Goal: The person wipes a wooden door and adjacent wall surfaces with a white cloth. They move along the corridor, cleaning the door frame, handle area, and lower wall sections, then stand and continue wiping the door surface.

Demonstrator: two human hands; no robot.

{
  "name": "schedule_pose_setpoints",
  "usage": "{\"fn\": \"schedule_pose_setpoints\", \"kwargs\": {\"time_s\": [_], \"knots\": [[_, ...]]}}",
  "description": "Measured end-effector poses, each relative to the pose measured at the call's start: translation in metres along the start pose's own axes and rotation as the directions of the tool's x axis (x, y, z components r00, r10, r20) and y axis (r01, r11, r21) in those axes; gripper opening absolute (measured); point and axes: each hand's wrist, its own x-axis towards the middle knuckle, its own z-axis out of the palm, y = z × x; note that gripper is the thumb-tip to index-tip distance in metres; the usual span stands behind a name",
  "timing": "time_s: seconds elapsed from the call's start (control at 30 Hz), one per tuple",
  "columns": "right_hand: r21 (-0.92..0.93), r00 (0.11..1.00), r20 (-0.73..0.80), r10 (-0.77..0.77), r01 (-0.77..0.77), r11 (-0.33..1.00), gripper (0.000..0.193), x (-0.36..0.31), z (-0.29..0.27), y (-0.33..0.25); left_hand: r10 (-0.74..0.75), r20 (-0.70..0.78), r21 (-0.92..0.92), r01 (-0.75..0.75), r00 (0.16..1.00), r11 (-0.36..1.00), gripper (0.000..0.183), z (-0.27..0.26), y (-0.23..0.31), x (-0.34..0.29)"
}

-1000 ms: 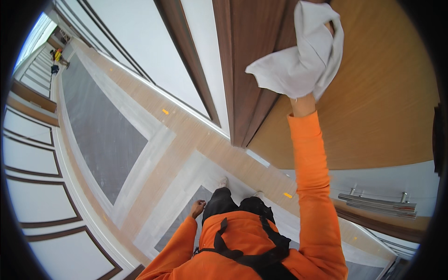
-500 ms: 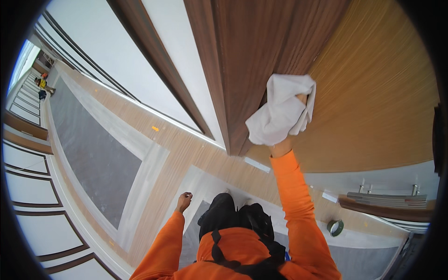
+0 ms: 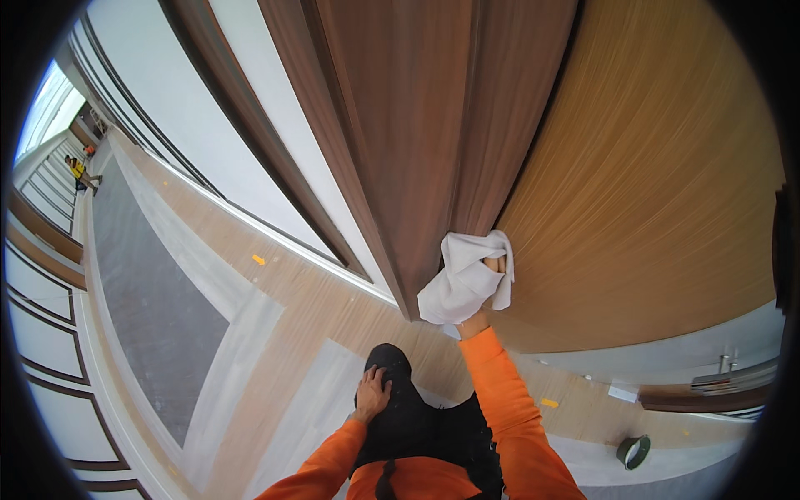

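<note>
A white cloth (image 3: 463, 277) is draped over my right hand (image 3: 493, 265), which presses it against the lower part of the dark brown wooden door frame (image 3: 417, 125). Only some fingers and the wrist show past the folds. Just right of the cloth stands the lighter wood-grain panel (image 3: 642, 183). My left hand (image 3: 372, 393) rests on my bent knee in black trousers (image 3: 390, 375), fingers spread and holding nothing. Both arms wear orange sleeves.
A dark green roll of tape (image 3: 633, 452) lies on the floor at the lower right. White wall panels (image 3: 225, 125) with brown trim run along the corridor. Far left, a person in a yellow vest (image 3: 77, 169) is by the wall. An orange arrow mark (image 3: 259, 260) is on the floor.
My right hand has slid the cloth down the frame toward the floor. My body has sunk lower with knees bent, and my left hand has come from the side onto my knee.
</note>
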Motion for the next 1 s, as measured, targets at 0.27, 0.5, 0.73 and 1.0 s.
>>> {"fn": "schedule_pose_setpoints", "kwargs": {"time_s": [0.27, 0.5, 0.73, 1.0], "knots": [[0.040, 0.985, 0.161, -0.064, 0.058, 0.998, 0.054, -0.174, 0.029, 0.137, 0.231, -0.143, 0.230, -0.195, 0.962, 0.953, 0.052, 0.094, -0.055, 0.068], [-0.096, 0.869, 0.494, -0.037, 0.097, 0.991, 0.060, -0.302, 0.038, 0.230, 0.365, -0.223, 0.229, -0.315, 0.904, 0.921, 0.050, 0.154, -0.067, 0.095], [-0.137, 0.735, 0.657, -0.166, 0.333, 0.933, 0.067, -0.284, 0.030, 0.186, 0.391, -0.244, 0.210, -0.345, 0.887, 0.915, 0.047, 0.158, -0.073, 0.084], [-0.301, 0.688, 0.271, -0.673, 0.725, 0.620, 0.055, -0.053, 0.058, 0.078, 0.405, -0.264, 0.146, -0.379, 0.875, 0.914, 0.040, 0.171, -0.087, 0.107]]}}
